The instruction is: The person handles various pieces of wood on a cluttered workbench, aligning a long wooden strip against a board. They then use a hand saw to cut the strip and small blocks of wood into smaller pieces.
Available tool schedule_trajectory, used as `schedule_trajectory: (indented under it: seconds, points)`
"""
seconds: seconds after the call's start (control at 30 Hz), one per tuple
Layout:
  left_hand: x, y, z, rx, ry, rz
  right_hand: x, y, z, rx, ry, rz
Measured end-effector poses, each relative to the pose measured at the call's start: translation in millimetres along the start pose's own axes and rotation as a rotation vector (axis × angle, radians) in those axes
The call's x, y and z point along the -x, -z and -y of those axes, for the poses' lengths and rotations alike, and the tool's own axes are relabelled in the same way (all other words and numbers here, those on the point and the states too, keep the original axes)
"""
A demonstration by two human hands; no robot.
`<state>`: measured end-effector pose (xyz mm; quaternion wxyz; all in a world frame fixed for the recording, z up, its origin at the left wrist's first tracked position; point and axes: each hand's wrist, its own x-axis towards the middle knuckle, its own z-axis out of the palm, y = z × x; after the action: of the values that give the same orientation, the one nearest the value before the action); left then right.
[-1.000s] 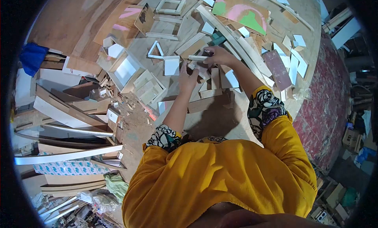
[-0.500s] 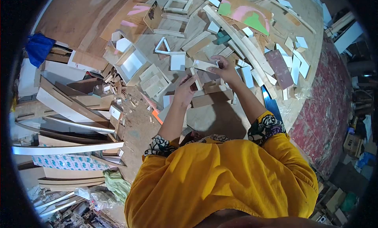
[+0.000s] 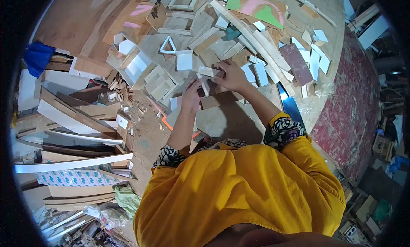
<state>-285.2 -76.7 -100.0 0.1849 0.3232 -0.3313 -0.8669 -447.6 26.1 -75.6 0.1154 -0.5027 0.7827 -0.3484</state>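
Observation:
My left hand (image 3: 191,96) grips a narrow wooden strip (image 3: 205,88) between thumb and fingers, held near upright. From the other side, my right hand (image 3: 233,77) has its fingers curled on a short pale wooden piece (image 3: 207,71). The two pieces meet at a corner, ends close together, over the work table. Just below the hands lies a longer wooden block (image 3: 220,100). A white square panel (image 3: 185,60) rests beyond my left hand, near a small triangular frame (image 3: 168,44).
To the left stand an open box (image 3: 136,68) and a stack of wooden frames (image 3: 161,82). Long wooden strips (image 3: 260,46) cross the table's right side, beside a maroon board (image 3: 296,64) and white offcuts. Curved panels (image 3: 72,116) lean at far left.
My hands have drawn closer together, bringing the two wooden pieces from apart to meeting at a corner. The whole view has shifted slightly.

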Motion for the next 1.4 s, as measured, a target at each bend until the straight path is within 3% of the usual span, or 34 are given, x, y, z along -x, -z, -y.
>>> schedule_trajectory:
  seconds: [0.1, 0.13, 0.23, 0.3, 0.37, 0.6, 0.8, 0.87, 0.97, 1.1, 1.17, 1.3, 1.37, 1.4]
  points:
    - [3.7, 22.0, -4.8, 0.015, -0.003, -0.084, -3.3, 0.1, -13.9, -0.206, -0.079, 0.006]
    - [5.3, 34.2, -9.7, -0.012, -0.014, -0.122, -0.6, -4.7, -24.4, -0.182, -0.065, -0.096]
    - [28.3, 56.7, -31.5, -0.039, -0.026, -0.176, 13.3, 8.2, -37.7, -0.062, -0.186, 0.088]
    - [43.8, 75.2, -44.3, 0.044, -0.129, -0.139, 25.5, 5.0, -42.8, -0.062, -0.139, 0.1]
    - [53.1, 94.1, -50.8, 0.065, -0.113, -0.159, 33.4, 2.7, -44.6, -0.058, -0.09, 0.098]
    - [88.6, 115.0, -35.3, -0.289, -0.015, -0.263, 52.7, 9.2, -36.8, -0.066, -0.223, 0.068]
    - [99.5, 93.5, -35.3, -0.291, -0.066, -0.265, 72.5, 17.9, -6.7, 0.051, 0.071, 0.17]
    - [101.7, 91.2, -37.5, -0.369, -0.084, -0.267, 84.6, 12.4, 2.4, 0.357, 0.235, 0.134]
    - [97.6, 107.9, -31.6, -0.597, -0.038, -0.254, 92.1, -0.3, -15.0, 0.403, 0.105, 0.129]
    - [96.6, 95.5, -27.1, -0.778, -0.085, -0.34, 97.0, 7.9, -18.8, 0.392, 0.086, 0.101]
    - [96.0, 92.8, -26.7, -1.115, -0.22, -0.413, 101.2, 11.9, -24.7, 0.263, 0.011, 0.122]
    - [94.9, 94.8, -24.6, -1.307, -0.319, -0.458, 112.4, 21.6, -30.4, 0.223, -0.024, 0.146]
    - [95.2, 95.8, -21.7, -1.276, -0.749, -0.431, 122.3, 10.5, -52.1, -0.032, -0.148, 0.204]
    - [99.2, 86.8, -24.4, -1.275, -0.752, -0.422, 125.7, 11.7, -51.7, -0.029, -0.153, 0.198]
